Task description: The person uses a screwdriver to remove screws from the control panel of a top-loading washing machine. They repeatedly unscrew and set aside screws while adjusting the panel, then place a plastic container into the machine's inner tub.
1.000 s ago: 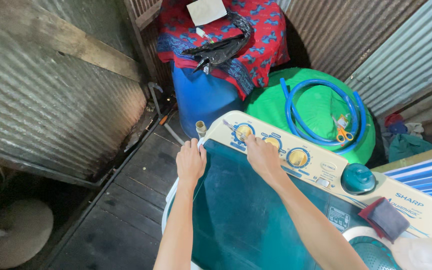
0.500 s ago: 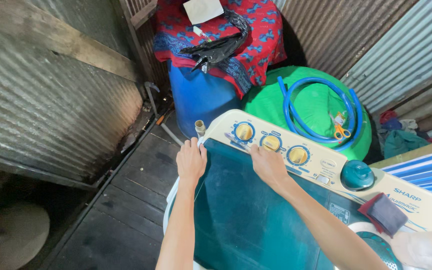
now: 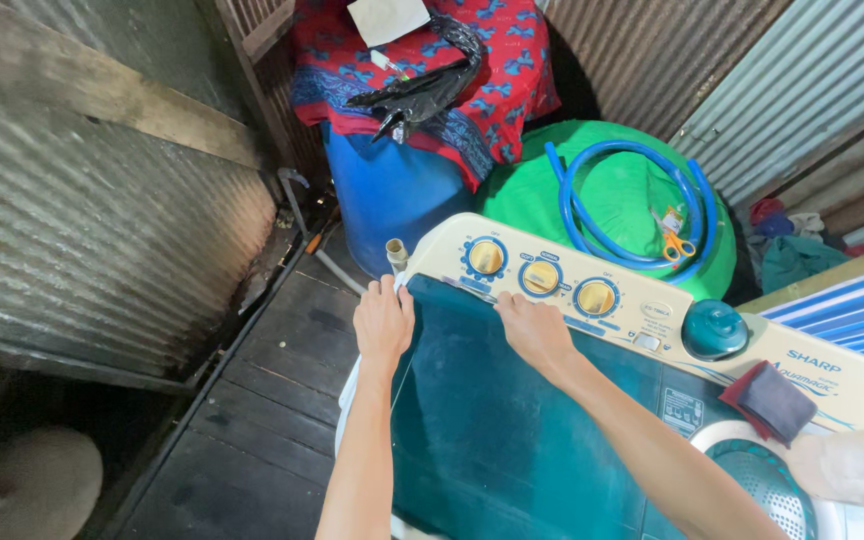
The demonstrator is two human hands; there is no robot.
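A twin-tub washing machine stands below me, with a dark teal lid [image 3: 512,420] and a cream control panel [image 3: 642,300] carrying three yellow dials. My left hand [image 3: 382,322] rests palm down on the lid's far left corner, fingers over the edge. On the lid's back edge lies my right hand [image 3: 532,328], just below the middle dial [image 3: 540,277], fingers spread and holding nothing.
A blue barrel [image 3: 392,195] covered with a red patterned cloth [image 3: 512,70] and a black bag stands behind the machine. Beside it a green drum lid [image 3: 622,195] carries a coiled blue hose [image 3: 642,205] and orange scissors [image 3: 677,245]. Corrugated metal walls close in left and right.
My right hand has slid down from the dials onto the lid's back edge. My left hand has stayed on the lid's corner.
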